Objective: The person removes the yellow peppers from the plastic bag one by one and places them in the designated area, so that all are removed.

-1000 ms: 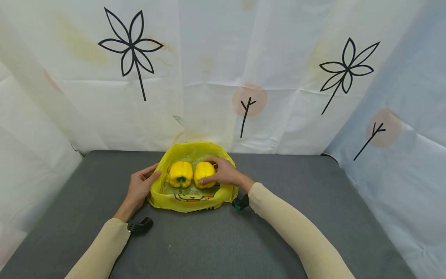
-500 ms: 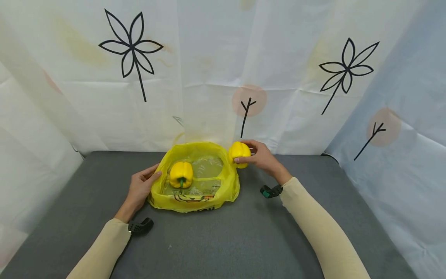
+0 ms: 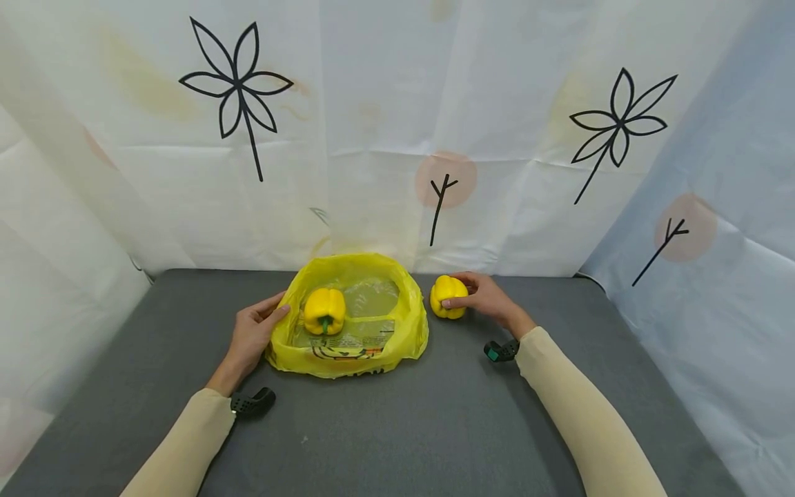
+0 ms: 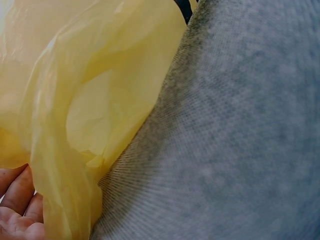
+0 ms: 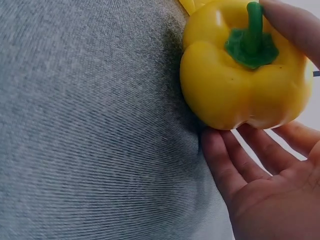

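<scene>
We wear a smooth cream left sleeve (image 3: 183,443) and a matching right sleeve (image 3: 584,407); our left hand (image 3: 251,335) and right hand (image 3: 487,298) are bare. We carry a curved, perforated black left wrist unit (image 3: 253,402) and a black right wrist unit (image 3: 507,350) with a green patch (image 3: 493,354).

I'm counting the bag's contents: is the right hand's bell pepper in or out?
Out: the right hand holds the yellow bell pepper beside the yellow plastic bag, beyond its rim.
</scene>
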Motion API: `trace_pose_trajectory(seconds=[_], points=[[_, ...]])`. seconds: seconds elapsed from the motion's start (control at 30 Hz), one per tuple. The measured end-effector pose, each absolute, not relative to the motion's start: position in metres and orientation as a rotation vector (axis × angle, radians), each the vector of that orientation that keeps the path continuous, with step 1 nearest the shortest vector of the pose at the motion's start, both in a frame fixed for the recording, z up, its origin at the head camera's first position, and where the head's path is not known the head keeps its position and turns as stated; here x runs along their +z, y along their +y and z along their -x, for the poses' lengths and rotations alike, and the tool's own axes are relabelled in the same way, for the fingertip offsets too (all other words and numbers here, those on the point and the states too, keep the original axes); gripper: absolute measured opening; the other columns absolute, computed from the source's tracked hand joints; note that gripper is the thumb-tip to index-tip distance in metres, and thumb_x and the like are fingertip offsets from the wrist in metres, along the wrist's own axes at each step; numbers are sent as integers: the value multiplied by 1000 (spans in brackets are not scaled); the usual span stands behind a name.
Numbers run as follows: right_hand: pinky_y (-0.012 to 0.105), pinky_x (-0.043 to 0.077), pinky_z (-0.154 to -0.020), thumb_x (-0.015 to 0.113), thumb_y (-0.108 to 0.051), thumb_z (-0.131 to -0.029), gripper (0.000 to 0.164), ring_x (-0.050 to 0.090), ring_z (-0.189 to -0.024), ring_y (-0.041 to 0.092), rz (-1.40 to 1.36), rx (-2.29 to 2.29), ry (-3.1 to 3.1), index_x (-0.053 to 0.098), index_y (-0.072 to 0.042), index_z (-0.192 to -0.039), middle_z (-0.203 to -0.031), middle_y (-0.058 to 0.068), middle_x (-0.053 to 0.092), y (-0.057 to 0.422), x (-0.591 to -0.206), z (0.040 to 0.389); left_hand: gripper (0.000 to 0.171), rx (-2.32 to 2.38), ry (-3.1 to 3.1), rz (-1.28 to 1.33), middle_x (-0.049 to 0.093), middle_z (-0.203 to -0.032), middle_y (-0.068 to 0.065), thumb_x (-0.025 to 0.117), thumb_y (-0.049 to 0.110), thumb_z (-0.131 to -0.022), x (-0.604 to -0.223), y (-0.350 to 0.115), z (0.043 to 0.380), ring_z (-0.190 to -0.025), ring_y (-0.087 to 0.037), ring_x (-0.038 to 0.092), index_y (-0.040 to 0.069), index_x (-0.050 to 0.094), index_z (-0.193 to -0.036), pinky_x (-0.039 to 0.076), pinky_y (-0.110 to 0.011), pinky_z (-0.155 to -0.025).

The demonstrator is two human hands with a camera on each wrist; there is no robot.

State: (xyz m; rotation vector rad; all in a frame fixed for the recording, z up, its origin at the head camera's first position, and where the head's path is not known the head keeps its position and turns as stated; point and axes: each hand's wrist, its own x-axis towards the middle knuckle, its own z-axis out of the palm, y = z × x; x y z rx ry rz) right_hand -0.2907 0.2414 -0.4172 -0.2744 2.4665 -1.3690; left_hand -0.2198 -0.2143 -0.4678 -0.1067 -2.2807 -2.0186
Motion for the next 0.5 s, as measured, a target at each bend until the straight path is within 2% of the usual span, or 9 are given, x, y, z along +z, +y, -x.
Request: trace_pose_trajectory(seconds=[0.13, 0.37, 0.5], points=[[52, 44, -107, 83, -34, -87, 81, 50, -129, 37, 270, -1317, 2458, 44, -8, -153, -146, 15, 51, 239, -415, 293, 51, -2018, -2283, 107, 49, -148, -26, 61, 27, -105, -468, -214, 220, -105, 6, 61, 2, 51, -148, 53, -16, -86], [59, 38, -111, 79, -29, -91, 85, 38, -140, 43, 337, -1239, 2463, 33, -4, -158, -157, 22, 36, 230, -390, 296, 52, -2026, -2279, 109, 49, -148, -25, 61, 28, -104, -467, -214, 221, -106, 6, 60, 3, 51, -148, 53, -15, -87], [60, 37, -111, 81, -30, -90, 85, 36, -142, 43, 441, -1267, 2530, 36, -5, -157, -156, 22, 39, 210, -364, 294, 51, -2027, -2273, 110, 49, -148, -25, 61, 28, -105, -466, -214, 220, -106, 6, 61, 2, 51, -148, 53, -16, -87]])
